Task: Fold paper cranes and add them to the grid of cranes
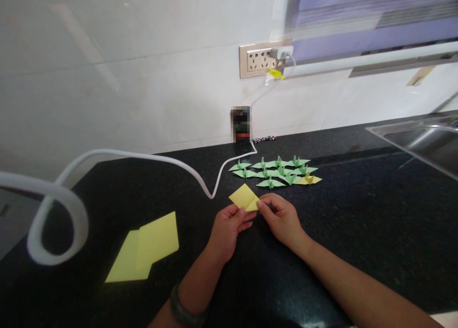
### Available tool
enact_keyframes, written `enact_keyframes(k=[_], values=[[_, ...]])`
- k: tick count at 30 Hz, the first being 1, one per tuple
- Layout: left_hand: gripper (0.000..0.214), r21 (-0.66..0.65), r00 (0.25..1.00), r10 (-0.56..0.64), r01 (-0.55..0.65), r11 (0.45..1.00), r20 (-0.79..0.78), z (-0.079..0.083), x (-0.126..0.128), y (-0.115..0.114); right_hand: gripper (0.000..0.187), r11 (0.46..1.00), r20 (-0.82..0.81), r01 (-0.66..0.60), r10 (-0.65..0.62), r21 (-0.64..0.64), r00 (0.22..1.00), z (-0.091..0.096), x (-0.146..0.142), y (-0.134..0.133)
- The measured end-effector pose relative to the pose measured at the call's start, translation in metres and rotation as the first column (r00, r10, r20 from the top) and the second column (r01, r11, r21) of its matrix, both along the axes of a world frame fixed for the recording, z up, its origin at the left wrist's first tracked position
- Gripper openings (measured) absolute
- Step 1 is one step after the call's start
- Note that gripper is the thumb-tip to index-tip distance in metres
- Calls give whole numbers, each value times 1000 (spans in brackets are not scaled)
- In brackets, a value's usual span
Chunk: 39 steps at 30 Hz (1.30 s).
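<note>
Paper [243,196], yellow and seemingly mid-fold, sits pinched in the fingers of your left hand [225,228] and right hand [286,218] over the desk [379,209], green cranes [271,183] and one yellow crane [308,179] looking finished just beyond, flat yellow sheets [159,237] off left apparently yet to be folded!

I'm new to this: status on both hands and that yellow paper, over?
Left fingers, right fingers: pinching yellow paper. Paper partly folded. Paper cranes just beyond; nothing seen blocking.
</note>
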<state>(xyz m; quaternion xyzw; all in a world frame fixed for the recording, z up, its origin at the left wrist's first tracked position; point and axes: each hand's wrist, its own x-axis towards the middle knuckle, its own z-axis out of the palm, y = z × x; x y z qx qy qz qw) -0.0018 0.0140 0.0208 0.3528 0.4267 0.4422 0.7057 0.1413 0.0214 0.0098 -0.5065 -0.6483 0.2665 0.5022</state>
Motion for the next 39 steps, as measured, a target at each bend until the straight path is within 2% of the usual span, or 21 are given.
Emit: enact_keyframes(k=[4, 10, 21, 31, 35, 39], values=[[32, 14, 998, 9, -8, 1000, -64, 0, 0, 0, 13, 1000, -38, -1, 2, 19, 999, 1, 1, 0], [34, 59, 945, 58, -41, 997, -323, -3, -1, 1, 13, 999, -19, -23, 23, 27, 1000, 4, 0, -2], [34, 122, 928, 56, -11, 993, -368, -2, -1, -1, 14, 999, -58, 10, -12, -32, 998, 5, -1, -4], [32, 233, 880, 150, -46, 971, -450, -1, 0, -4, 12, 989, -171, 20, -45, -144, 984, -1, -4, -3], [31, 245, 872, 154, -41, 969, -465, 1, 0, -4, 26, 963, -373, -91, -10, -253, 928, 0, -6, -2], [31, 261, 863, 138, -7, 965, -486, 0, 0, -4, 20, 908, -430, -211, 38, -362, 902, 5, -6, -2]])
